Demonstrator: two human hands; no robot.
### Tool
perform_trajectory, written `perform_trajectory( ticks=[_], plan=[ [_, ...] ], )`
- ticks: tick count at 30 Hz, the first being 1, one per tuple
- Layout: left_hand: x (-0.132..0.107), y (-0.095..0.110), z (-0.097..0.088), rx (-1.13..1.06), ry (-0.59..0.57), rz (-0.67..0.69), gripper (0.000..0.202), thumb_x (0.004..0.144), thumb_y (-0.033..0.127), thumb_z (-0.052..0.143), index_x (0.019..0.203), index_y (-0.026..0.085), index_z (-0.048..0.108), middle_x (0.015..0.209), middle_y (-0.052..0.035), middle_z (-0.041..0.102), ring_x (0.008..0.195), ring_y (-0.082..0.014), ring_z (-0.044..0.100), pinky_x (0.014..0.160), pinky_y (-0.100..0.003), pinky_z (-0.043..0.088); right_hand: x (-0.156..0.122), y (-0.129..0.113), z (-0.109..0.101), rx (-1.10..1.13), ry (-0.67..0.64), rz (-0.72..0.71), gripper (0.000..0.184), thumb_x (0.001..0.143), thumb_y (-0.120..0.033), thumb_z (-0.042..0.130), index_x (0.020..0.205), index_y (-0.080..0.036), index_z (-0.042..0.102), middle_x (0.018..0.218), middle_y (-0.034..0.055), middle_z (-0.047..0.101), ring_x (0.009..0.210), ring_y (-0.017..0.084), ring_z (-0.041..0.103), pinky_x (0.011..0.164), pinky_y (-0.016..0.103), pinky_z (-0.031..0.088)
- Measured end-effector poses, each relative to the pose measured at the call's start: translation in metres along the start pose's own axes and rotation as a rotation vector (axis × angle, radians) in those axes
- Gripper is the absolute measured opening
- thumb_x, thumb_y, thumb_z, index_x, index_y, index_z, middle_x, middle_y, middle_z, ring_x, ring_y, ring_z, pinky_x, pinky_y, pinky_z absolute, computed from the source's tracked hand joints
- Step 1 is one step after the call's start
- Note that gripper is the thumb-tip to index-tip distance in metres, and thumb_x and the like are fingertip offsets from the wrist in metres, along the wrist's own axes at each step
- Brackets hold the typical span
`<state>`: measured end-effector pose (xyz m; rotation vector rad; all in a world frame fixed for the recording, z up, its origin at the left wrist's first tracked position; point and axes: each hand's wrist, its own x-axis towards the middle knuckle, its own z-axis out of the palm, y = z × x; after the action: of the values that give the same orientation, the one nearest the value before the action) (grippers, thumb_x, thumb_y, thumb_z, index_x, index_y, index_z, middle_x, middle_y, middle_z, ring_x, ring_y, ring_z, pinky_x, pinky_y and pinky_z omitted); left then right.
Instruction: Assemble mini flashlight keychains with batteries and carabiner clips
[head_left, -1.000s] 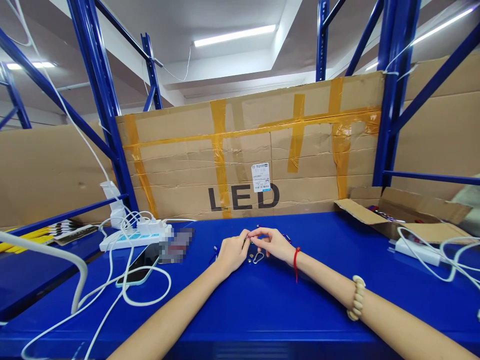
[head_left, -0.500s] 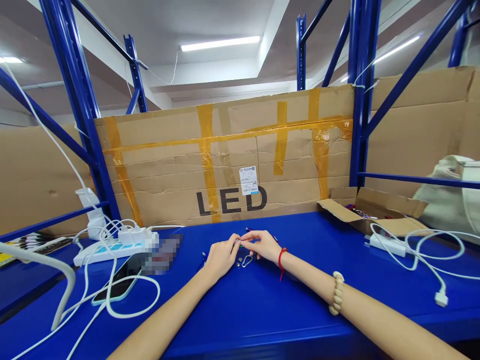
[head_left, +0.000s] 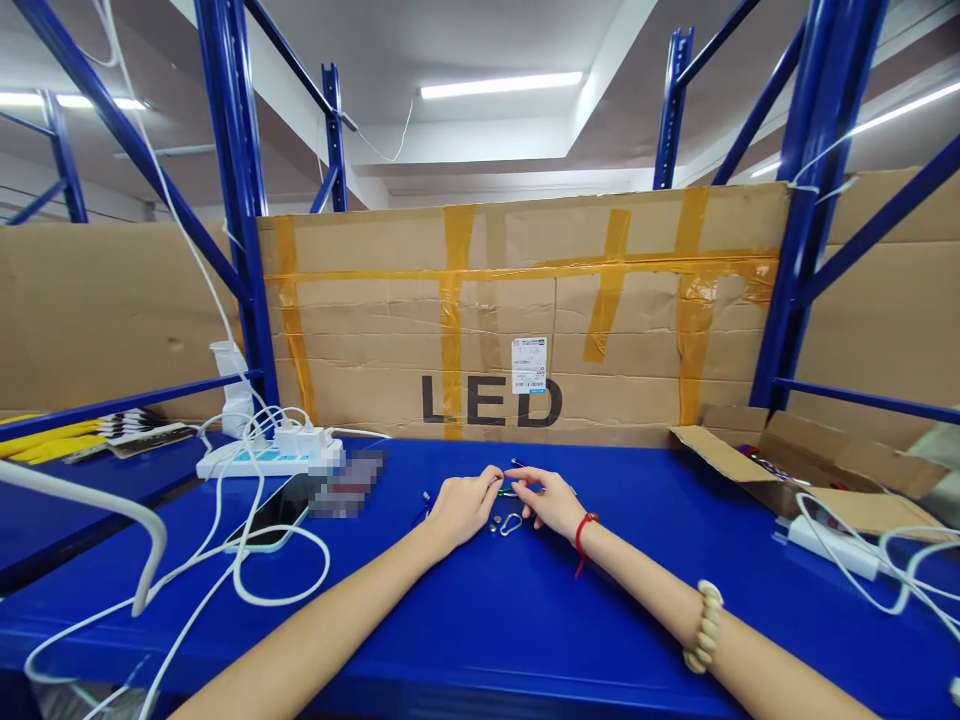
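My left hand (head_left: 466, 508) rests on the blue shelf top, its thumb and forefinger pinched together on something too small to make out. Just right of it is my right hand (head_left: 553, 504), its forefinger reaching toward the left fingertips and its thumb a little apart from it; I see nothing held there. Between the hands lies a silver carabiner (head_left: 511, 524), with small round metal pieces (head_left: 495, 524) beside it. A thin green item (head_left: 508, 492) shows partly behind the fingers. A dark blue item (head_left: 423, 508) lies left of my left hand, mostly hidden by it.
On the left are a white power strip (head_left: 262, 460), tangled white cables (head_left: 259, 590) and a phone (head_left: 279, 512). An open cardboard box (head_left: 757, 465) and a white adapter (head_left: 834, 548) are on the right. A large cardboard sheet (head_left: 360, 340) stands along the back between blue posts.
The view has swung left, so everything sits further right in it. My right fingertips, together at the left fingertips before, have drawn slightly apart. The left hand keeps its pinch.
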<state>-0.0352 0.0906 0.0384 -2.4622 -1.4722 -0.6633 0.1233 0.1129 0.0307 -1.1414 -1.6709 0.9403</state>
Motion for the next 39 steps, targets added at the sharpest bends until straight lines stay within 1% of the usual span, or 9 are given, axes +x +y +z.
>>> perform_trajectory(
  ticks=[5, 7, 12, 16, 21, 27, 35, 39],
  plan=[
    [-0.001, 0.001, 0.001, 0.01, 0.027, 0.058, 0.027, 0.093, 0.031, 0.024, 0.108, 0.023, 0.045, 0.084, -0.0013, 0.067, 0.075, -0.0173, 0.064, 0.062, -0.023, 0.043, 0.004, -0.001, -0.005, 0.012, 0.088, 0.003, 0.026, 0.081, -0.02, 0.043, 0.099, -0.015, 0.062, 0.053, -0.0043, 0.052, 0.034, 0.004, 0.046, 0.03, 0.011, 0.04],
    [-0.001, 0.001, 0.001, 0.022, 0.035, 0.069, 0.026, 0.093, 0.031, 0.024, 0.107, 0.023, 0.045, 0.083, -0.0016, 0.067, 0.075, -0.0175, 0.064, 0.062, -0.024, 0.044, 0.005, 0.001, -0.006, 0.03, 0.123, 0.012, 0.026, 0.082, -0.023, 0.043, 0.1, -0.016, 0.061, 0.05, -0.0054, 0.05, 0.032, 0.004, 0.045, 0.03, 0.012, 0.039],
    [-0.001, 0.002, 0.001, 0.075, 0.042, 0.101, 0.027, 0.093, 0.031, 0.024, 0.105, 0.022, 0.046, 0.079, -0.0028, 0.065, 0.073, -0.0173, 0.063, 0.064, -0.024, 0.045, 0.006, 0.003, -0.005, 0.077, 0.165, 0.009, 0.022, 0.081, -0.026, 0.045, 0.094, -0.015, 0.059, 0.056, -0.0043, 0.052, 0.034, 0.005, 0.046, 0.03, 0.013, 0.039],
    [0.0, 0.002, 0.001, 0.093, 0.028, 0.111, 0.027, 0.093, 0.032, 0.023, 0.105, 0.022, 0.046, 0.076, -0.0028, 0.065, 0.071, -0.018, 0.063, 0.062, -0.025, 0.045, 0.003, -0.003, -0.003, 0.082, 0.171, 0.009, 0.021, 0.077, -0.03, 0.05, 0.086, -0.013, 0.058, 0.066, -0.0018, 0.054, 0.036, 0.004, 0.046, 0.028, 0.013, 0.038],
    [0.0, 0.0, 0.003, 0.064, 0.027, 0.098, 0.027, 0.093, 0.032, 0.024, 0.109, 0.022, 0.043, 0.08, -0.0035, 0.066, 0.074, -0.019, 0.063, 0.061, -0.025, 0.045, 0.001, -0.006, -0.003, 0.083, 0.165, -0.013, 0.023, 0.072, -0.032, 0.055, 0.083, -0.013, 0.057, 0.071, -0.0011, 0.053, 0.037, 0.003, 0.045, 0.027, 0.013, 0.037],
    [0.0, 0.0, 0.003, 0.048, 0.021, 0.105, 0.026, 0.092, 0.032, 0.025, 0.11, 0.022, 0.042, 0.081, -0.0031, 0.066, 0.075, -0.0184, 0.064, 0.062, -0.025, 0.045, 0.001, -0.004, -0.002, 0.068, 0.136, -0.044, 0.025, 0.069, -0.036, 0.058, 0.078, -0.013, 0.059, 0.07, -0.0016, 0.052, 0.038, 0.003, 0.046, 0.027, 0.013, 0.037],
    [0.001, 0.002, 0.001, 0.064, -0.033, 0.098, 0.028, 0.092, 0.033, 0.025, 0.109, 0.021, 0.044, 0.085, -0.0044, 0.066, 0.078, -0.019, 0.063, 0.064, -0.026, 0.046, -0.001, -0.008, -0.001, 0.077, 0.149, -0.028, 0.021, 0.072, -0.032, 0.057, 0.077, -0.012, 0.06, 0.07, 0.0001, 0.055, 0.037, 0.003, 0.045, 0.027, 0.011, 0.034],
    [0.0, 0.002, 0.001, 0.099, -0.046, 0.12, 0.031, 0.092, 0.033, 0.024, 0.115, 0.024, 0.044, 0.082, -0.0039, 0.066, 0.074, -0.0183, 0.063, 0.062, -0.024, 0.046, -0.002, -0.01, -0.001, 0.093, 0.135, -0.017, 0.019, 0.072, -0.03, 0.058, 0.078, -0.012, 0.061, 0.071, 0.001, 0.058, 0.036, 0.002, 0.044, 0.027, 0.011, 0.034]
  ],
)
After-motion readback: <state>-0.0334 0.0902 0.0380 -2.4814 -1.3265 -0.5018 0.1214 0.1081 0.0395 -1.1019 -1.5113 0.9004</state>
